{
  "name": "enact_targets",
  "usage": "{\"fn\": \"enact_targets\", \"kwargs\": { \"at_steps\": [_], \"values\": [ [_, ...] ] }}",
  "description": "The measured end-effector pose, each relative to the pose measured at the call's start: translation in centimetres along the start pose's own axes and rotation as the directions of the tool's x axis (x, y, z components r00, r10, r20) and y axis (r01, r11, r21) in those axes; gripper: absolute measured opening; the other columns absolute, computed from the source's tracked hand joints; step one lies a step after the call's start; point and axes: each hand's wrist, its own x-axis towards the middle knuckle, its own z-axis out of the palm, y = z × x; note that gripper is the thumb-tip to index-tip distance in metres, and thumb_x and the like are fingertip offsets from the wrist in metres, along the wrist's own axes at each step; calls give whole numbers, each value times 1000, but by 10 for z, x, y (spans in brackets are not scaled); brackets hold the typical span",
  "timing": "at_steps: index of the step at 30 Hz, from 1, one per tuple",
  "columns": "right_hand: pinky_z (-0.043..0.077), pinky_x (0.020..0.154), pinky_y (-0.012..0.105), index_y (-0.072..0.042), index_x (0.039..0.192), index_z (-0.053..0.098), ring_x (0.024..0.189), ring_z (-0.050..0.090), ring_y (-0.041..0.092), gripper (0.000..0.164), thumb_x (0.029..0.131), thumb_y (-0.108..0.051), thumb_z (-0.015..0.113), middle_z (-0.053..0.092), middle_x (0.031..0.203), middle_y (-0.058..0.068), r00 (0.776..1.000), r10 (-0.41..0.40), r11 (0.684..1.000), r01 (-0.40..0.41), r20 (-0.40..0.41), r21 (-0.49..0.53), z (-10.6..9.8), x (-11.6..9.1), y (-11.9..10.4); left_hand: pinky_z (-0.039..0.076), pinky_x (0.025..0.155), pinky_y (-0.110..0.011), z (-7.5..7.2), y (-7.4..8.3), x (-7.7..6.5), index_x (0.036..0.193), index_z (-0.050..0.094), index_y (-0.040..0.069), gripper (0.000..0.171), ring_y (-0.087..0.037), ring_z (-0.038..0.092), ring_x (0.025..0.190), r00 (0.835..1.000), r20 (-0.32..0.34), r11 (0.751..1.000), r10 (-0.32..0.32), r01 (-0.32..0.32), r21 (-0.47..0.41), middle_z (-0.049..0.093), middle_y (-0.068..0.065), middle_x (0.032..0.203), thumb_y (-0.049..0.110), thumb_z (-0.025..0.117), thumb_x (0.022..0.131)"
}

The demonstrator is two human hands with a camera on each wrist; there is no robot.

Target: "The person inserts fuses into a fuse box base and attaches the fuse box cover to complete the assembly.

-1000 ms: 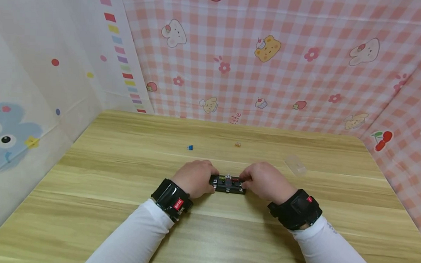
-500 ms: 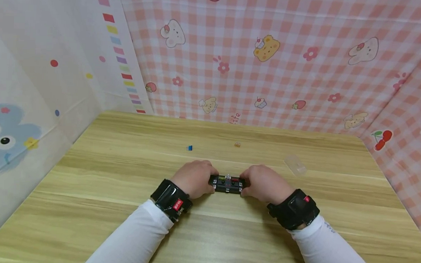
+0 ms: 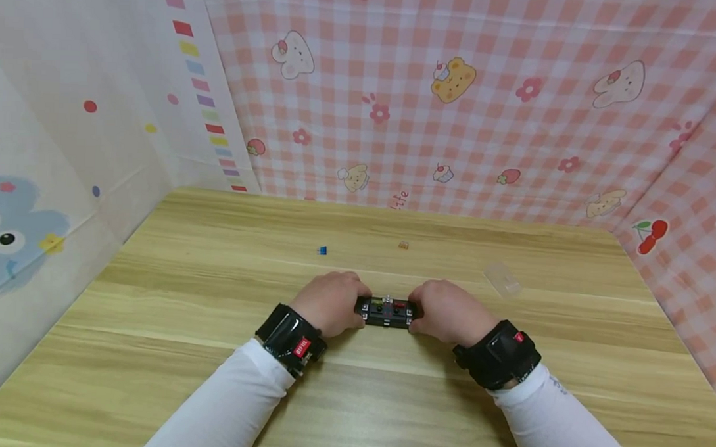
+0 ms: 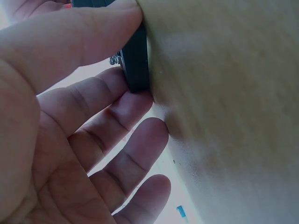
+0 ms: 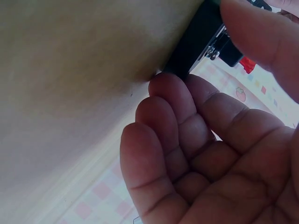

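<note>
A small black electrical base lies across the middle of the wooden table, with metal terminals at both ends, red and green labels and a shiny upright piece at its centre. My left hand pinches its left end, thumb on the near side and fingertips on the far side. At the opposite end my right hand holds it in the same way. Both wrist views show the black base low against the tabletop between thumb and fingers. The remaining left fingers are loosely spread, while the right ones are curled.
Beyond the hands lie a small blue two-pronged piece, like a blade fuse, and a small orange piece. A clear plastic cover lies at the right. Patterned cloth walls the table's back and sides.
My right thumb and fingers have shifted from over the right-hand terminals to grip round that end of the base. The left hand and the base stay nearly where they were.
</note>
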Motion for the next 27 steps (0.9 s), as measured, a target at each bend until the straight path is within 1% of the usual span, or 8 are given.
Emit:
{"fn": "enact_targets", "kwargs": {
  "at_steps": [6,10,14,17,21,23,24,27],
  "values": [
    [48,74,33,-9,99,79,75,57,15,21,82,-17,89,68,85,-2,1000,-15,1000,15,-8,-1,-1,-1,0,52,103,-44,-2,1,0,132,74,16,50,-25,66,115,1000,-3,1000,-2,2,8,70,-5,133,29,88,86],
    [48,73,33,-10,96,78,73,57,16,19,81,-16,88,67,83,-2,1000,-21,1000,21,-15,5,-1,-1,0,53,101,-43,-2,1,-1,132,74,16,50,-24,66,111,1000,-2,1000,0,0,6,71,-5,131,28,88,86],
    [48,74,33,-9,97,78,75,57,16,19,81,-16,87,67,84,-2,1000,-20,1000,20,-13,-4,0,0,0,53,98,-43,-1,0,-1,132,74,14,51,-23,66,107,1000,6,1000,-4,4,-31,71,-6,129,27,88,85],
    [48,76,34,-9,98,79,76,57,17,20,82,-16,87,67,86,-2,1000,-16,1000,15,-15,-15,1,1,0,53,97,-42,-3,-4,0,134,72,13,55,-22,65,104,1000,20,998,0,1,-64,71,-6,128,25,88,83],
    [49,77,35,-8,98,79,78,56,17,20,82,-17,87,67,86,-1,1000,-8,1000,7,-14,-25,1,1,-2,51,107,-45,-15,-14,1,141,67,12,57,-26,65,121,999,49,997,-9,13,-73,67,-8,139,25,84,88],
    [49,77,34,-7,98,79,78,56,17,20,82,-17,87,67,86,-1,1000,-4,1000,4,-13,-26,1,0,-2,47,114,-47,-22,-20,2,144,64,13,55,-29,61,133,998,50,998,-27,30,-62,64,-9,145,25,79,93],
    [49,77,34,-7,98,79,77,56,18,21,82,-16,88,67,86,-1,1000,-3,1000,2,-12,-27,1,0,-2,45,116,-48,-26,-23,3,145,63,13,53,-30,58,138,998,45,998,-36,39,-52,62,-10,148,26,77,95],
    [49,77,34,-7,99,79,77,56,18,21,82,-16,88,67,86,-1,1000,1,1000,-2,-14,-30,1,0,-2,44,118,-50,-34,-36,8,144,63,11,47,-33,57,141,998,5,997,-67,67,-37,61,-12,149,24,72,100]
  ]
}}
